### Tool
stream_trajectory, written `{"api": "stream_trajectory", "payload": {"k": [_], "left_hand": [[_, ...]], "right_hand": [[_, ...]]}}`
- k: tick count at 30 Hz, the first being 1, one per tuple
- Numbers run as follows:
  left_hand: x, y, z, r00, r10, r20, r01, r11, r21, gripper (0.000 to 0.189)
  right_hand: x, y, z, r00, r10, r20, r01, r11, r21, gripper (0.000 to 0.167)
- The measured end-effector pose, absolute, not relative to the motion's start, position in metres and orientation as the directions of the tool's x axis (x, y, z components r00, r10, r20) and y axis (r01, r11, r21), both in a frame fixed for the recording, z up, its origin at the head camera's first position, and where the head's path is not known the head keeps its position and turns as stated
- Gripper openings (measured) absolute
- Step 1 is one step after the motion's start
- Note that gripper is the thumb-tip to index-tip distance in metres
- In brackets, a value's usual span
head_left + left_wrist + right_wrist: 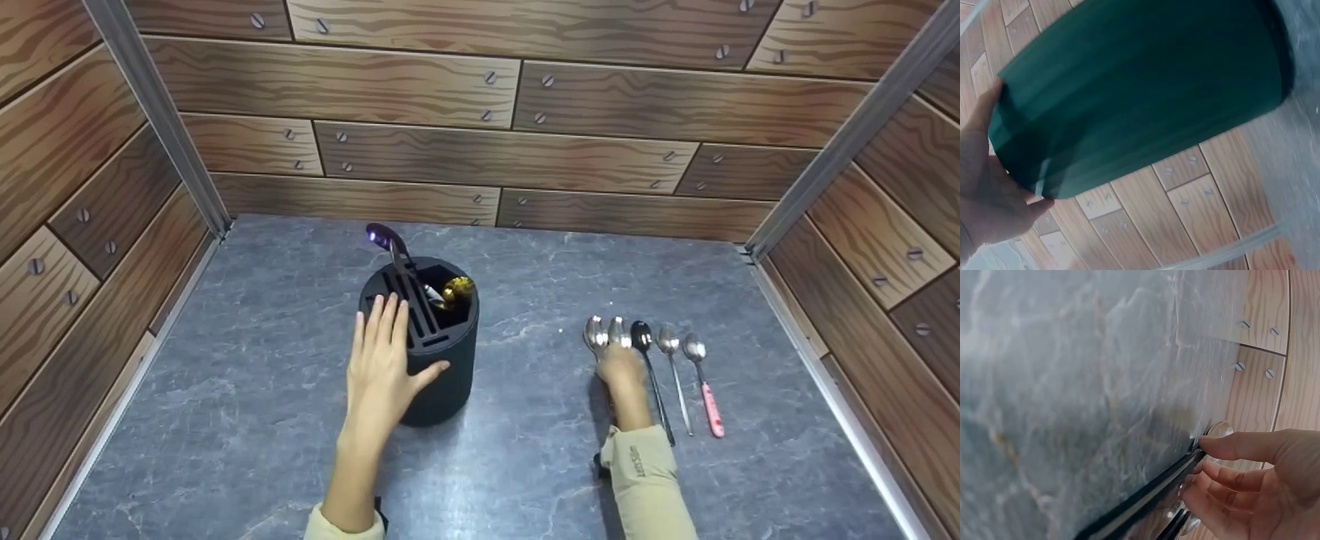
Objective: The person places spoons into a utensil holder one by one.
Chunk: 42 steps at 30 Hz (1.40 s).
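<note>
A tall black utensil holder [446, 390] with slots in its top stands left of centre; it looks dark green in the left wrist view. My left hand [382, 367] rests against its near left rim, fingers straight and thumb spread. On the right, several spoons lie in a row. My right hand [624, 371] is over the two leftmost ones, the left spoon [596, 334] and the second spoon [619, 330], covering their handles. In the right wrist view, the thumb and fingers [1224, 445] pinch a spoon at its neck, close to the tabletop.
Beside the right hand lie a black spoon [642, 336], a silver spoon [669, 341] and a pink-handled spoon [712, 411]. A dark curved handle [388, 237] and a gold-coloured piece [458, 288] stick up from the holder. Wood-patterned walls [420, 154] enclose the grey marbled table [247, 360].
</note>
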<state>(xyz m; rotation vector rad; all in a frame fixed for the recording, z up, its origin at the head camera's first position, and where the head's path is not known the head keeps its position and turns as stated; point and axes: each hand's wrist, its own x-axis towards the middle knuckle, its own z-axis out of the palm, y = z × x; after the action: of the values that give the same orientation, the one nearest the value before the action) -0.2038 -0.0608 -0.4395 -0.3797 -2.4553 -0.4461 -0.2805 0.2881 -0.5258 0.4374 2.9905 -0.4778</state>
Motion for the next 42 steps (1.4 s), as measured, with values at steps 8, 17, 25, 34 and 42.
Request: {"api": "stream_trajectory", "payload": {"k": [8, 17, 25, 34, 42], "left_hand": [[-0.205, -0.063, -0.438, -0.778, 0.185, 0.601, 0.36, 0.915, 0.185, 0.094], [-0.205, -0.06, -0.439, -0.808, 0.169, 0.564, 0.33, 0.923, 0.197, 0.096], [-0.205, -0.06, -0.44, -0.793, 0.168, 0.586, 0.34, 0.919, 0.197, 0.096], [-0.205, -0.06, -0.442, -0.769, 0.171, 0.616, 0.359, 0.913, 0.196, 0.095], [-0.206, -0.06, -0.442, -0.783, 0.172, 0.598, 0.352, 0.915, 0.198, 0.095]], "right_hand": [[-0.283, 0.288, -0.525, -0.955, 0.258, -0.143, 0.289, 0.918, -0.271, 0.017], [-0.281, 0.288, -0.524, -0.956, 0.223, -0.191, 0.275, 0.908, -0.316, 0.011], [-0.277, 0.285, -0.516, -0.959, 0.231, -0.166, 0.276, 0.898, -0.344, 0.027], [-0.271, 0.279, -0.499, -0.971, 0.228, -0.066, 0.235, 0.884, -0.403, 0.013], [-0.26, 0.269, -0.482, -0.97, 0.242, -0.017, 0.219, 0.844, -0.489, 0.014]]}}
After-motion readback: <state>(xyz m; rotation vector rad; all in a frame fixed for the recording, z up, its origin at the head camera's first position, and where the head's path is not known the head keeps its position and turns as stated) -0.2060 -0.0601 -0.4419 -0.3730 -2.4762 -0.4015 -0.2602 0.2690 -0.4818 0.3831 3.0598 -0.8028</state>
